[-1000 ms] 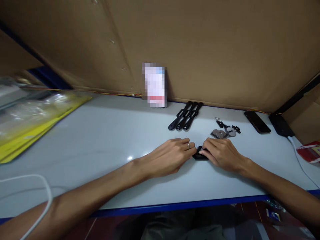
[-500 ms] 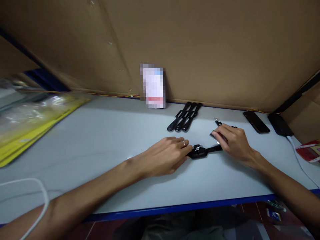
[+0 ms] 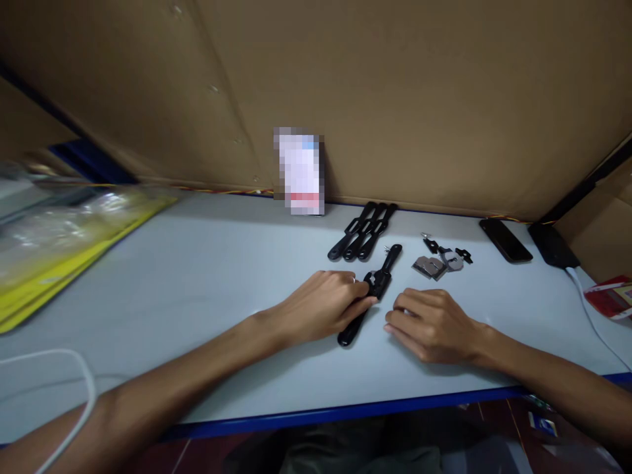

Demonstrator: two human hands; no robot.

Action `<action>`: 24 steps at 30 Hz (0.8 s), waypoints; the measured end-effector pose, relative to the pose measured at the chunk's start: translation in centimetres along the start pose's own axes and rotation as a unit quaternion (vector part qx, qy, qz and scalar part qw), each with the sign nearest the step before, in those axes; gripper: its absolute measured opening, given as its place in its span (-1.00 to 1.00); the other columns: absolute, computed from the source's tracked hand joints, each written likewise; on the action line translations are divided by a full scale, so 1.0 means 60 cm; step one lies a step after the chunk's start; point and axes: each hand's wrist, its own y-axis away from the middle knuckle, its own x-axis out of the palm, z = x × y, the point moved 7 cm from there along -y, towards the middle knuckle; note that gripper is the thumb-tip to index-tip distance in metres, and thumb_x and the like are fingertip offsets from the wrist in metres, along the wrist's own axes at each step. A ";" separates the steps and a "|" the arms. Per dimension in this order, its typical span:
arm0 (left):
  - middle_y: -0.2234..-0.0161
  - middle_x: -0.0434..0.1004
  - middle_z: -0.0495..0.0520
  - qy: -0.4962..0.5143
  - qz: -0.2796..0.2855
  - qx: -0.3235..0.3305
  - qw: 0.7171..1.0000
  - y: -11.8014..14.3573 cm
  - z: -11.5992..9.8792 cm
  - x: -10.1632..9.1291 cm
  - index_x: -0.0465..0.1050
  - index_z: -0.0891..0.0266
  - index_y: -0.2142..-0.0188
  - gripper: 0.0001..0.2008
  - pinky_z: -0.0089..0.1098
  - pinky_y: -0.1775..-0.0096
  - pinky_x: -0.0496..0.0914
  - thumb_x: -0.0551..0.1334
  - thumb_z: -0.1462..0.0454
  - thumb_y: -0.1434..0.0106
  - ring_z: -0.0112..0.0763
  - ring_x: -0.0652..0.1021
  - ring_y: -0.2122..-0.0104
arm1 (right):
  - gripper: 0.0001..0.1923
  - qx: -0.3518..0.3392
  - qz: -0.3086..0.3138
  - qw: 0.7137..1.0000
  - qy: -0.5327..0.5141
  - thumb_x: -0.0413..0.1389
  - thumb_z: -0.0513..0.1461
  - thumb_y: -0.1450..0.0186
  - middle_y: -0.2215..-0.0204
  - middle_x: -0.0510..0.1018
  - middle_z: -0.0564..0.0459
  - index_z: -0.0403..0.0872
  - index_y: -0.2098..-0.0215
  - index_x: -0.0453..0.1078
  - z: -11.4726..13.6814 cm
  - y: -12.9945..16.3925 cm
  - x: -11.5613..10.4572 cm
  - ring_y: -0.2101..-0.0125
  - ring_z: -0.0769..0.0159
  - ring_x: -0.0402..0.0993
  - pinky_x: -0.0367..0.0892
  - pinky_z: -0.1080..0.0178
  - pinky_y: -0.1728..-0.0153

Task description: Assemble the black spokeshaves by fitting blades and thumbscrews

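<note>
A black spokeshave (image 3: 379,284) lies diagonally on the table, its upper handle pointing away and its lower handle toward the front edge. My left hand (image 3: 340,299) is closed on its middle, with thumb and fingers at the body. Just right of it, my right hand (image 3: 432,326) rests with curled fingers, apart from the spokeshave; whatever its fingertips may hold is hidden. Beyond it lies a small pile of flat steel blades (image 3: 430,266), with small black cap pieces (image 3: 463,255) around them. Several black spokeshave bodies (image 3: 365,230) lie side by side behind.
A blurred-out card (image 3: 301,172) leans on the cardboard back wall (image 3: 419,99). A phone (image 3: 506,240) and a black power bank (image 3: 553,246) with a white cable lie at right. Plastic-wrapped yellow packs (image 3: 74,243) are at left. A white cable (image 3: 83,368) crosses my left forearm.
The spokeshave has turned from lying sideways to a diagonal, under my left hand. My right hand has come away from its handle and the blades, moving toward the front edge.
</note>
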 end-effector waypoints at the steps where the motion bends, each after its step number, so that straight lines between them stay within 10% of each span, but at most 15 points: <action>1: 0.55 0.37 -0.01 0.013 -0.017 0.006 1.000 -0.001 0.000 -0.004 0.37 0.23 0.47 -0.60 -0.35 0.48 0.15 0.00 0.22 -0.51 -0.45 0.35 0.58 | -0.67 -0.009 0.007 1.000 -0.002 -0.01 -0.27 -0.49 0.45 0.51 0.03 -0.11 0.39 0.50 0.008 -0.001 0.003 0.45 0.33 0.35 0.22 0.25 0.45; 11: -0.14 0.42 0.29 0.001 -0.091 -0.015 0.996 -0.004 0.031 -0.003 0.34 0.30 -0.13 -0.64 -0.07 -0.02 0.47 0.00 0.41 -0.40 -0.12 0.48 -0.06 | -0.67 -0.041 0.080 0.995 -0.036 0.06 -0.15 -0.48 -0.15 0.49 -0.14 -0.09 -0.13 0.44 0.023 0.001 0.022 -0.14 0.06 0.30 0.32 0.03 -0.07; 24: -0.28 0.35 0.36 -0.114 -0.020 -0.019 0.993 -0.008 0.043 0.016 0.32 0.35 -0.23 -0.51 -0.01 -0.13 0.40 0.06 0.43 -0.31 0.02 0.42 -0.22 | -0.67 0.008 0.075 0.997 0.009 -0.01 -0.14 -0.52 -0.02 0.59 -0.18 -0.12 -0.02 0.53 0.002 0.003 0.032 -0.03 0.07 0.46 0.47 0.06 0.00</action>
